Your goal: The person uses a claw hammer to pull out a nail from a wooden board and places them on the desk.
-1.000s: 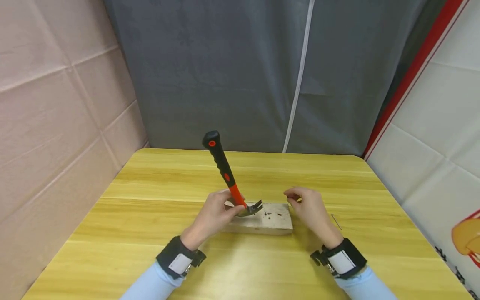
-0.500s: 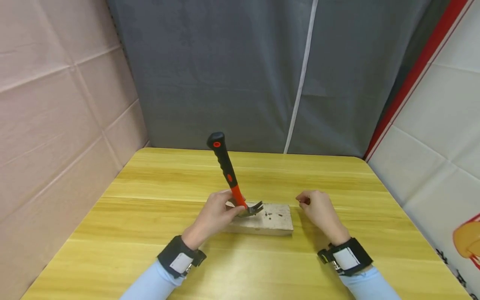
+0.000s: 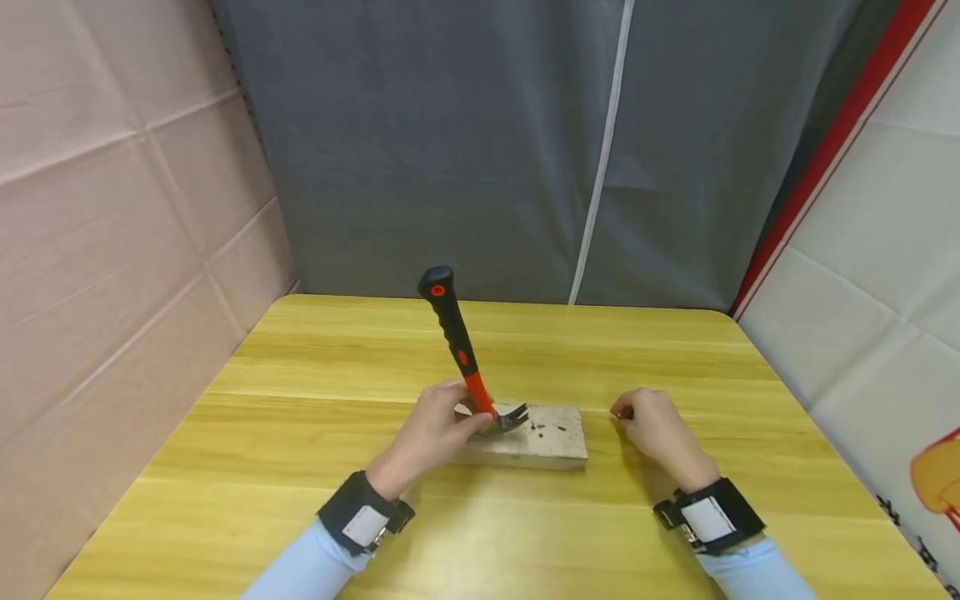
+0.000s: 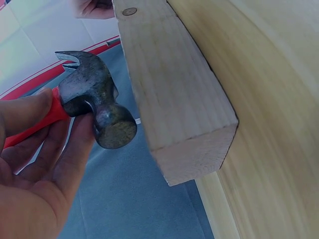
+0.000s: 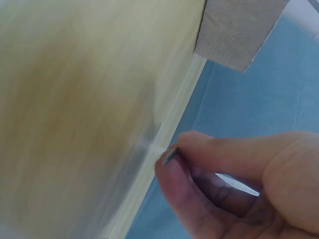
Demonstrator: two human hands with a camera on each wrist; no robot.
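My left hand (image 3: 435, 429) grips the red-and-black claw hammer (image 3: 459, 350) near its steel head, handle pointing up and away, claw resting on the pale wooden block (image 3: 543, 437) mid-desk. My right hand (image 3: 656, 429) pinches a small dark nail (image 5: 171, 155) just right of the block.

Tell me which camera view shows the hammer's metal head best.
The left wrist view: the hammer head fills the frame close up, its round face and claw clear beside the wooden block, with the left hand gripping the red handle just below. The head view shows it small, partly behind that hand. The right wrist view shows none of it.
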